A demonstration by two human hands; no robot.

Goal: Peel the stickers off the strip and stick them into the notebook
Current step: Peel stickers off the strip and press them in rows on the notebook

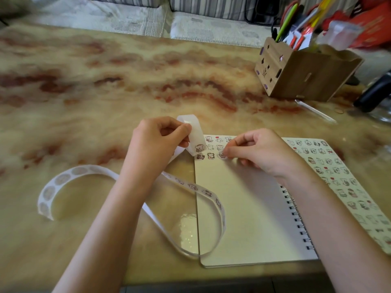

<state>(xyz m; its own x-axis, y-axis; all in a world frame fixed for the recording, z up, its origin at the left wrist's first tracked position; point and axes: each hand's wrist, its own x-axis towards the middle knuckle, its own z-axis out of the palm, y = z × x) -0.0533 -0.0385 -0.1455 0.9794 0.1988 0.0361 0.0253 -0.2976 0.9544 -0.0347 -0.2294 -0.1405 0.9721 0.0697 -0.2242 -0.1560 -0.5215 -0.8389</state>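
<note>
**A:** Forearms fill the near edge; both of your hands are busy. Left hand (157,140) pinches the strip (195,136) just off the notebook's top-left corner. Right hand (260,149) has fingertips pressed narrow on a sticker (222,155), on the page.

**B:** Where's the notebook?

**A:** Notebook (243,208) lies open on the counter (105,81), spiral on the right. Strip loops across the counter to your left and crosses the page's left edge.

**B:** Progress?

**A:** Right page looks nearly full of stickers. Left page has two rows along the top and a third just started: the one under your fingers is third in that row. Rest of that page is bare. My read: well along overall, early on this page.

**B:** What's left?

**A:** One sticker shows on the strip right by your left thumb, more along the loop over the page edge. The far-left stretch shows only the strip's underside, so you can't count those.

**B:** Surroundings?

**A:** Glossy marbled counter, glare patch inside the loop. Wooden pen box (304,75) far right, well apart. Striped cushions behind.
</note>
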